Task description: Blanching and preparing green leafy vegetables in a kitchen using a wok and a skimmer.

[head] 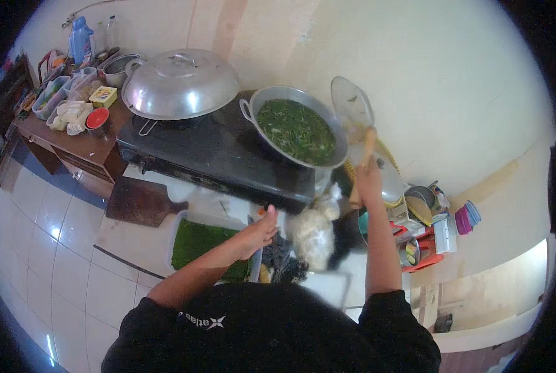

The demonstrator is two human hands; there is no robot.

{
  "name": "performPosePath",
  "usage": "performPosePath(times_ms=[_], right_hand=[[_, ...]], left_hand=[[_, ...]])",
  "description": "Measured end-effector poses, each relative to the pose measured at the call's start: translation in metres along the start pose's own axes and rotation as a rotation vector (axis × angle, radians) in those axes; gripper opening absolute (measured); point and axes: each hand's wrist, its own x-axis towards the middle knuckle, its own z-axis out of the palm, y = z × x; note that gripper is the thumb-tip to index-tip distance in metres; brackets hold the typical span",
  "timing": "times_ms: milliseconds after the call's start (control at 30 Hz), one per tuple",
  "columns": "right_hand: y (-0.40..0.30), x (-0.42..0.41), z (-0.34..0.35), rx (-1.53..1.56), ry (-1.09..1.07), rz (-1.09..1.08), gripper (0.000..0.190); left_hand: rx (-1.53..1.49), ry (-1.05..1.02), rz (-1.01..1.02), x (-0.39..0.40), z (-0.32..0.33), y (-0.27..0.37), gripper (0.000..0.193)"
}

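My right hand grips the wooden handle of a wire-mesh skimmer, raised at the right of the wok, near the wall. A few green bits cling to its mesh. Chopped greens in liquid fill the aluminium wok, which stands on the black gas stove. My left hand is held in the air before the stove's front edge, fingers extended and holding nothing. Below it stands a plastic tub of finely cut greens, partly hidden by my left forearm.
A large domed aluminium lid covers a pan on the stove's left. A wooden cutting board and a clear bag of pale food lie on the counter. Right of the wok is a glass lid; a red crate stands farther right.
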Motion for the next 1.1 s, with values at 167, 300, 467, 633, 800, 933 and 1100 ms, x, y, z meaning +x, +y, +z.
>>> performPosePath(times_ms=[167,300,467,633,800,933,1100], right_hand=[[0.001,0.016,0.017,-0.181,-0.087,0.023,0.048],[0.005,0.01,0.041,0.185,-0.329,0.308,0.043],[-0.033,0.002,0.036,1.131,-0.365,0.765,0.034],[-0.026,0.006,0.014,1.453,-0.49,0.846,0.024],[-0.07,-0.013,-0.007,1.083,-0.331,0.719,0.022],[-0.07,-0.015,-0.012,0.871,-0.455,0.492,0.033],[-0.042,-0.027,0.015,0.321,-0.259,-0.027,0.06]], left_hand=[[-0.019,0.0,-0.019,-0.021,-0.021,-0.02,0.078],[-0.056,0.008,0.006,-0.029,-0.035,-0.032,0.074],[-0.089,0.014,0.015,-0.041,-0.046,-0.034,0.075],[-0.106,0.024,0.022,-0.043,-0.043,-0.033,0.071],[-0.061,0.018,-0.013,-0.04,-0.044,-0.036,0.063],[-0.067,0.004,-0.013,-0.039,-0.042,-0.034,0.066],[-0.049,0.016,-0.005,-0.037,-0.043,-0.037,0.068]])
